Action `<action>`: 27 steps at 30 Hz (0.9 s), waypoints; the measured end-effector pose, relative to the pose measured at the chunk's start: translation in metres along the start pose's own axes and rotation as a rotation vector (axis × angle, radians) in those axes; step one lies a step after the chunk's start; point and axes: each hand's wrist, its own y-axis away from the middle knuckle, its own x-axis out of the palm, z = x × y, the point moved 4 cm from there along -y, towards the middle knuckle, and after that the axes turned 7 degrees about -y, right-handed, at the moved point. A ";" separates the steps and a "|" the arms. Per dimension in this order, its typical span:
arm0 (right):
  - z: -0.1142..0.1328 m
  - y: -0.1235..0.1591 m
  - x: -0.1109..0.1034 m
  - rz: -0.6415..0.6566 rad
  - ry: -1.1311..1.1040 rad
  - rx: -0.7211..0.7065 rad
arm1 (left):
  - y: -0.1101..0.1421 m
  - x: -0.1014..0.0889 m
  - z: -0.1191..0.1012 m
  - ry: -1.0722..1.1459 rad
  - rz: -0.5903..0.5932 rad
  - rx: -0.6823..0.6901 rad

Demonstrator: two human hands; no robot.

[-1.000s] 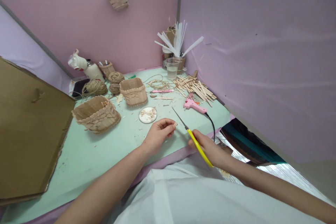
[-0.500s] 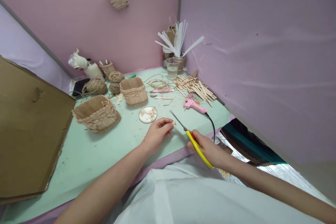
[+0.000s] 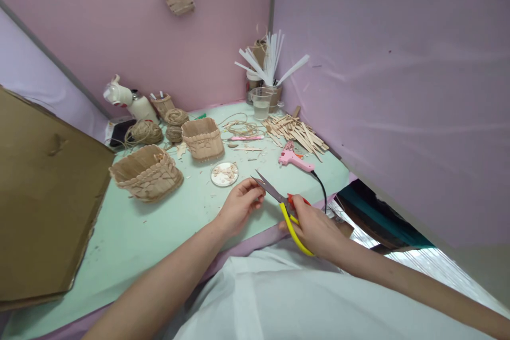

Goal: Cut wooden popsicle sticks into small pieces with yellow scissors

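My right hand (image 3: 314, 223) grips a pair of scissors (image 3: 274, 191) with yellow and red handles. Their narrow blades are slightly parted and reach the fingertips of my left hand (image 3: 243, 202). Those fingertips are pinched together; a small wood piece they hold is mostly hidden behind the blades. Just beyond my left hand lies a round white dish (image 3: 217, 180) with small wood chips (image 3: 226, 172) in it. Farther back stand two baskets made of wooden sticks, a nearer left one (image 3: 147, 178) and a farther one (image 3: 204, 141), both with carved-looking decoration on their sides.
A pink glue gun (image 3: 295, 160) with a black cord lies at the right, before a pile of wooden sticks (image 3: 298, 132). Twine balls (image 3: 146, 132), a cup of clear liquid (image 3: 261, 106) and white strips (image 3: 273, 58) stand behind. A cardboard sheet (image 3: 43, 196) rises at the left.
The scissors have moved left to my left fingertips, and their blades and handles have spread apart. My left hand has stayed nearly in place.
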 end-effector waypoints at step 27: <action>0.000 -0.002 -0.009 0.086 -0.382 -0.074 | -0.001 -0.005 -0.005 -0.085 -0.047 0.010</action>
